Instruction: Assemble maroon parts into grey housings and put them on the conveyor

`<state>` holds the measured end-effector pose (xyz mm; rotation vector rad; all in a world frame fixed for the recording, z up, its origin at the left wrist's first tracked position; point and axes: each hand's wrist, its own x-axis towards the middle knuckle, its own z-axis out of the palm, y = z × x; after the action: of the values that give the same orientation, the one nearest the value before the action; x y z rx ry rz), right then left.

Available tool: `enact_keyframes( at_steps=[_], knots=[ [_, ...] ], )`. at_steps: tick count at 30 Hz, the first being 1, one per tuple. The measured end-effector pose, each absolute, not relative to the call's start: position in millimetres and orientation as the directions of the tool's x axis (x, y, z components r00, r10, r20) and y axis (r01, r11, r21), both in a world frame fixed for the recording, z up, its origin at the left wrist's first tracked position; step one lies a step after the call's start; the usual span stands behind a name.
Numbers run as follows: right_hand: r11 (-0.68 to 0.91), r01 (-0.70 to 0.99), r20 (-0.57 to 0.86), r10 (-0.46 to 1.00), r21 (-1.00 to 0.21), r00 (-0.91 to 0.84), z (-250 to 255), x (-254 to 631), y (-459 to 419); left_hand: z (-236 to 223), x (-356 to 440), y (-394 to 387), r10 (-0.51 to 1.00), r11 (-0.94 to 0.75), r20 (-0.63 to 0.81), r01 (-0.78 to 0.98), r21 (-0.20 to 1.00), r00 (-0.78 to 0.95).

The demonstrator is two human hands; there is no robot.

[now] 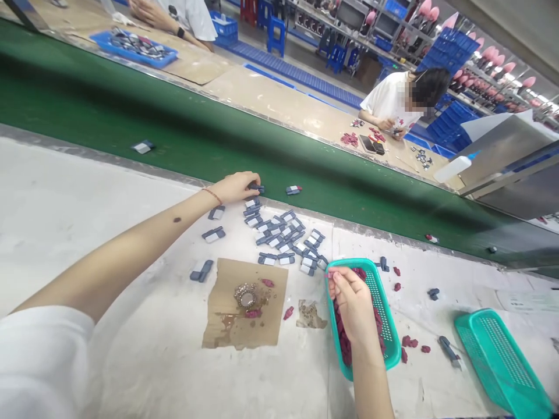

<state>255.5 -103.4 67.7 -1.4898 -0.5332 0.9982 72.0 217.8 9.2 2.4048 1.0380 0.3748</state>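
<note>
My left hand reaches to the near edge of the green belt, its fingers closed on a small blue-grey plastic part. Just below it, several similar blue-grey parts with pale faces lie in a loose pile. My right hand is over a green basket of dark red pieces. Its thumb and fingers pinch a small dark red piece, mostly hidden by the fingertips. Left of the basket, brown cardboard carries a small round dish with wet brownish stains and red pieces around it.
Another green basket stands at the right. Loose red pieces lie between the baskets. On the green belt are a blue-grey part and a part with a red end. Two people sit across the belt, near a blue tray.
</note>
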Motion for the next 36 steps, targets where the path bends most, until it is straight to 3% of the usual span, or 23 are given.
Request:
enact_keyframes(
  at_steps=[4,6,8,10,13,19,26,31,36],
  knots=[
    [-0.215,-0.141,-0.257,0.823,-0.966,0.506,62.5,227.7,-97.7,13.8,63.5,200.7,0.844,-0.448,0.119,0.565,0.693,0.524],
    [-0.227,-0.048,-0.223,0.857,-0.973,0.465,55.3,211.9,-93.9,18.4,54.3,180.0,0.902,-0.265,0.089,0.377,0.887,0.424],
    [-0.228,0.067,-0.186,0.905,-0.971,0.381,45.5,196.6,-89.6,23.7,42.8,152.2,0.925,-0.001,-0.033,0.088,0.996,0.378],
    [-0.218,0.187,-0.160,0.945,-0.958,0.284,34.1,183.5,-85.4,27.7,30.5,121.0,0.895,0.220,-0.175,-0.065,0.973,0.410],
    [-0.171,0.379,-0.126,0.982,-0.910,0.140,17.9,170.5,-80.3,28.0,14.6,77.9,0.827,0.407,-0.322,-0.097,0.908,0.460],
    [0.124,0.688,0.024,0.988,-0.715,-0.153,5.3,166.6,-75.3,17.4,2.4,29.7,0.774,0.468,-0.373,-0.066,0.881,0.512],
    [0.224,0.797,0.042,0.969,-0.561,-0.243,11.9,167.2,-75.2,13.4,3.5,14.2,0.783,0.491,-0.376,-0.120,0.863,0.496],
    [0.202,0.805,-0.022,0.966,-0.558,-0.259,12.1,164.7,-75.2,12.2,0.2,12.0,0.694,0.626,-0.454,-0.158,0.764,0.559],
    [0.114,0.740,-0.033,0.983,-0.663,-0.180,11.3,164.0,-73.7,8.3,-1.1,12.1,0.677,0.598,-0.428,-0.108,0.794,0.599]
  ],
)
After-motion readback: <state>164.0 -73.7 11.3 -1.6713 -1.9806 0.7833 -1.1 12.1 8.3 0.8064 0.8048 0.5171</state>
